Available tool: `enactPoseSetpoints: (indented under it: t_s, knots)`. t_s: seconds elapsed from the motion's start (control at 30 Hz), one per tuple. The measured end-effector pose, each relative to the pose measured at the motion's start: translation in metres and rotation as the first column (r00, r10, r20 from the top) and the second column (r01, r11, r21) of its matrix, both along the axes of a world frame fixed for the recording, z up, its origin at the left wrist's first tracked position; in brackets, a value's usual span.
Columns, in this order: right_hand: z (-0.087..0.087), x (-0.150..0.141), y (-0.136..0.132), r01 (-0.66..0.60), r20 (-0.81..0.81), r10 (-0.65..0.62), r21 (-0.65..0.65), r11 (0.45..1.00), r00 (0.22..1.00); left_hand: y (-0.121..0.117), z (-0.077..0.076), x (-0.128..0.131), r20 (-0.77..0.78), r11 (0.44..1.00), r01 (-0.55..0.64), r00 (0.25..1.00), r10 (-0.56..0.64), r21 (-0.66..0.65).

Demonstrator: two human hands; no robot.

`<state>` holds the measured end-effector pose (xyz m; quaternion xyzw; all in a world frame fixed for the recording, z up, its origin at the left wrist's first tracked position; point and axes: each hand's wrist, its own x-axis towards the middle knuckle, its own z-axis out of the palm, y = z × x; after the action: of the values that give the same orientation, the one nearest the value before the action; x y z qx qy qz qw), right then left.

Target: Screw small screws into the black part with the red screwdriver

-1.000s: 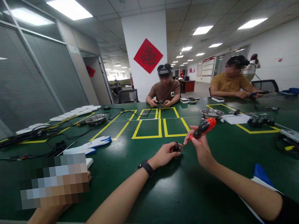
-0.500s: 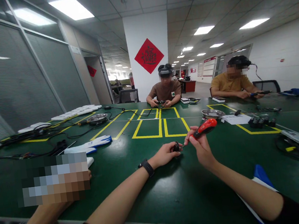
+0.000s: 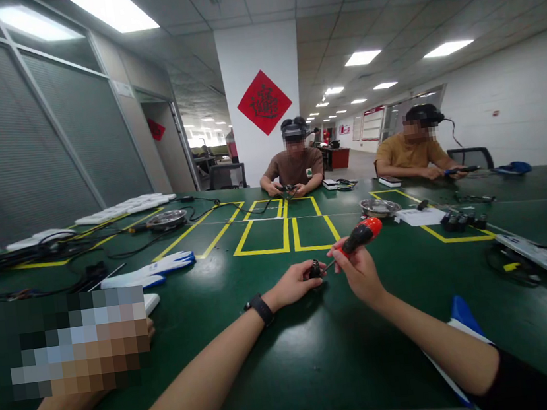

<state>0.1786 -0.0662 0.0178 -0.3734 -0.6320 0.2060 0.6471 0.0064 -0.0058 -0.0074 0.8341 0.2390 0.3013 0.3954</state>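
Note:
My left hand (image 3: 292, 285), with a dark watch on its wrist, pinches a small black cylindrical part (image 3: 315, 268) just above the table. My right hand (image 3: 360, 273) is closed round the lower handle of a red and black screwdriver (image 3: 363, 234). Its shaft slants down to the left and meets the side of the black part. The exact spot where the tip sits is too small to make out. Under my right forearm lies a blue and white glove (image 3: 466, 315), partly hidden.
The green table (image 3: 272, 358) carries yellow tape outlines. A co-worker's blurred hand (image 3: 121, 347) is close on my left, near another glove (image 3: 161, 266). Metal bowls (image 3: 379, 207), black parts (image 3: 463, 220), and a white power strip (image 3: 542, 257) lie beyond. Two people sit opposite.
The whole view has shifted, so the scene appears farther left. The screwdriver's handle shows more black, as if turned about its axis. Both hands keep their holds.

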Motion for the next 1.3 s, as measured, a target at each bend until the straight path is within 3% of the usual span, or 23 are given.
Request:
enactPoseSetpoints:
  t_s: [0.23, 0.47, 1.3]
  knots:
    - [-0.0020, -0.0023, -0.0040, -0.069, -0.043, 0.068, -0.018, 0.997, 0.997, -0.0036, 0.0049, -0.0016, -0.042, 0.993, -0.005, 0.999, 0.010, 0.120]
    - [-0.0015, -0.0012, -0.0045, -0.068, 0.034, 0.068, -0.013, 0.998, 0.997, -0.0053, 0.0057, -0.0015, -0.049, 0.991, -0.020, 0.998, 0.026, 0.132]
    - [-0.0028, -0.0019, -0.0049, -0.082, -0.010, 0.082, 0.006, 0.997, 0.997, -0.0056, 0.0071, -0.0030, -0.028, 0.994, -0.016, 0.999, 0.019, 0.104]
